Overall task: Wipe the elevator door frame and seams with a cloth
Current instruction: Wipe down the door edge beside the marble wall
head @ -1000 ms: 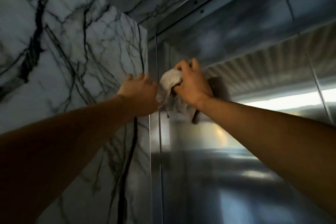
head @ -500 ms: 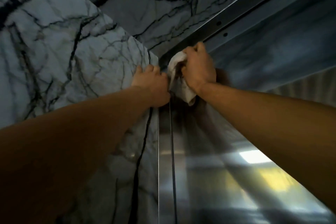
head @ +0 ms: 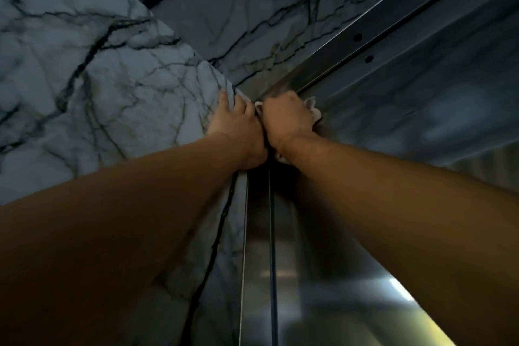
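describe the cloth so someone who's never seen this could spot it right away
Follow the vertical steel door frame up to its top corner, where both hands meet. The cloth is bunched under the right hand, pale crumpled edges peeking out: the only soft thing among marble and metal.

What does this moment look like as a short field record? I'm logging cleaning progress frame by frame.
place: top left corner of the metal door frame, beside the marble wall
right hand: grips the cloth, pressed into the corner
left hand: fingers flat on the marble edge, touching the right hand
vertical seam: below the hands, uncovered
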`<state>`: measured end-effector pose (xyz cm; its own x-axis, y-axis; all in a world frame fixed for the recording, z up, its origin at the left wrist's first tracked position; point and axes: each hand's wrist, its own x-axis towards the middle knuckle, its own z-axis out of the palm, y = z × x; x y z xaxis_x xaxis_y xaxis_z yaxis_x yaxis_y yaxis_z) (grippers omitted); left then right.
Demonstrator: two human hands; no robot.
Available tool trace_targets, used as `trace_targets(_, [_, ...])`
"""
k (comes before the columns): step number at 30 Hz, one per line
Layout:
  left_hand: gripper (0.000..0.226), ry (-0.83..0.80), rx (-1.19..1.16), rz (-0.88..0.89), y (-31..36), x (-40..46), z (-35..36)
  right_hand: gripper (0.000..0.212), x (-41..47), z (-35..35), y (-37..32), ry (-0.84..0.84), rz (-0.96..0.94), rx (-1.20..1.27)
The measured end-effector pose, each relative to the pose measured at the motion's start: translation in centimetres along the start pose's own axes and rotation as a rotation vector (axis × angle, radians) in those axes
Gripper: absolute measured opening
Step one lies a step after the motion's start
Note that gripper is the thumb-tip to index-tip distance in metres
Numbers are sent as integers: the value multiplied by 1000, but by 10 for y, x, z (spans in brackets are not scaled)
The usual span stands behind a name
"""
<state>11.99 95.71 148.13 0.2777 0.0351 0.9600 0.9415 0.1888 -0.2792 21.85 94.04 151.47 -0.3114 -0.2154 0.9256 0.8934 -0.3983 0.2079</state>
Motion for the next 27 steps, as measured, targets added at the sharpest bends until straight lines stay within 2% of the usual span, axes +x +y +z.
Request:
trace_targets(7, [78,-16,7,-15,0,-5,-2,32,12,5,8,-115,-55,70])
trace_targets(18, [83,-113,-12,-23,-5,-26,-7,55,-19,-24,5,-293,17,204])
trace_targets(27, [79,-278,29,-25,-19,-95,-28,37,-86,-66,-1,-458,-10,235])
